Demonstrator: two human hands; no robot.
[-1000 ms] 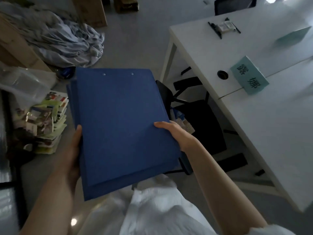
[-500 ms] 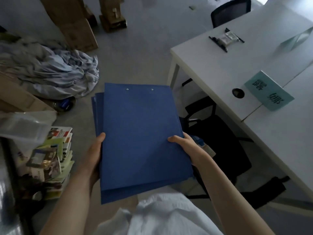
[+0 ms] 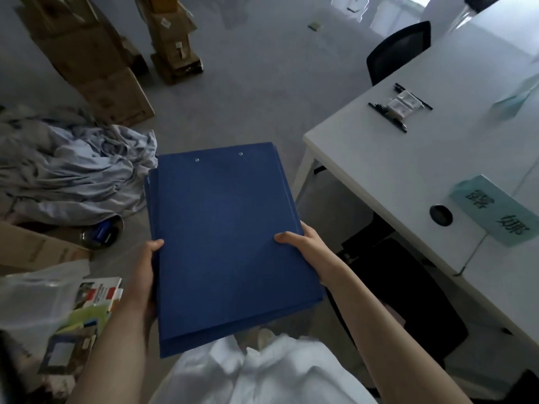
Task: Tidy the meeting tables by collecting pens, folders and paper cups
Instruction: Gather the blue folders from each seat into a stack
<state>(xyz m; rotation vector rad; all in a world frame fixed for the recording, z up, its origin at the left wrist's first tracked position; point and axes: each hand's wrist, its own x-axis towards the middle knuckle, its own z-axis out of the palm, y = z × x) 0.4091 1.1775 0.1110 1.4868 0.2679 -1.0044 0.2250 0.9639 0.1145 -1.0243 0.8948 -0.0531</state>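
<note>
From the head camera, you are holding a stack of flat dark blue folders (image 3: 230, 243) level in front of your body, above the grey floor and left of the white rectangular table (image 3: 408, 176). Your left hand (image 3: 143, 275) grips the stack's left edge, thumb on the top cover, fingers hidden beneath. Your right hand (image 3: 309, 252) clasps the right edge likewise, thumb on top. Black pens (image 3: 388, 116) lie on the table, well apart from the folders.

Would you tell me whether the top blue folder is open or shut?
Shut: the top blue folder lies flat, cover closed, on the stack, nothing showing inside.
</note>
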